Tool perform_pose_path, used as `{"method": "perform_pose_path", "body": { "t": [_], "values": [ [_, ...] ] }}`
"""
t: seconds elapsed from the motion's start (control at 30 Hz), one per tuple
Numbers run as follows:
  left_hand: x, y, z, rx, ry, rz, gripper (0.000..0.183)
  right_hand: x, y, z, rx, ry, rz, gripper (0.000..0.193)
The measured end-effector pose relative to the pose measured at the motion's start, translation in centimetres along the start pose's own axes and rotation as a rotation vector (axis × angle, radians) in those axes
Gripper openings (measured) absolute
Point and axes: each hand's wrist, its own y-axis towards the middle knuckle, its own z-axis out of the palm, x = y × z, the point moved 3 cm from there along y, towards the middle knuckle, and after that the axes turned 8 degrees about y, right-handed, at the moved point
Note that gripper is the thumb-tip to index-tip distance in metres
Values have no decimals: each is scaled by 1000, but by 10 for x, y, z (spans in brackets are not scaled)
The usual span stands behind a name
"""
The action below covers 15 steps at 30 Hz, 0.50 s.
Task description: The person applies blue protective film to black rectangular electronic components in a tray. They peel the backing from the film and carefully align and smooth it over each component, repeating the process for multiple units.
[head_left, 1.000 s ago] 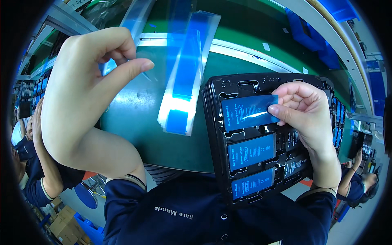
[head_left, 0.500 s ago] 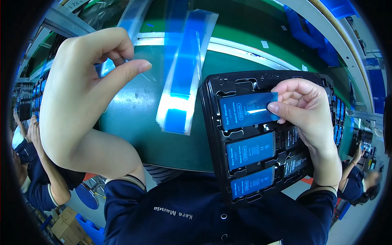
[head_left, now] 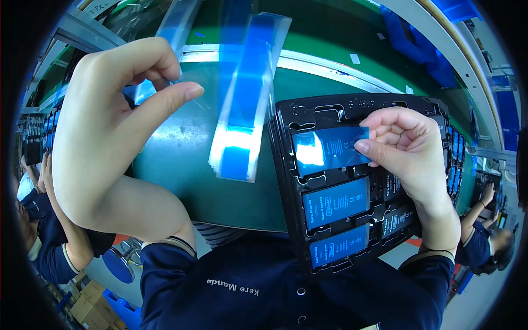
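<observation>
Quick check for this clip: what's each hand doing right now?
Left hand: half-curled, thumb and forefinger apart; can't tell whether it holds anything.
Right hand: closed, pinching blue film over the black tray.

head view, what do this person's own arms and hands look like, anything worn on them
The left hand and right hand are bare, with no glove, ring or watch showing. The forearms are uncovered too. Short dark navy sleeves end in cuffs edged with pale beige trim.

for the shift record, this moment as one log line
right hand: pinching blue film above black tray | left hand: raised above green table | batteries: in tray
</observation>
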Motion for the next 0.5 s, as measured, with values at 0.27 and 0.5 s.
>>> {"method": "perform_pose_path", "body": {
  "t": [0.27,0.5],
  "values": [
    [-23,-8,23,-394,-361,264,40,12,-3,6,6,-344,-285,34],
    [-37,20,35,153,-680,767,27,17,-9,13,250,-125,-409,58]
  ]
}}
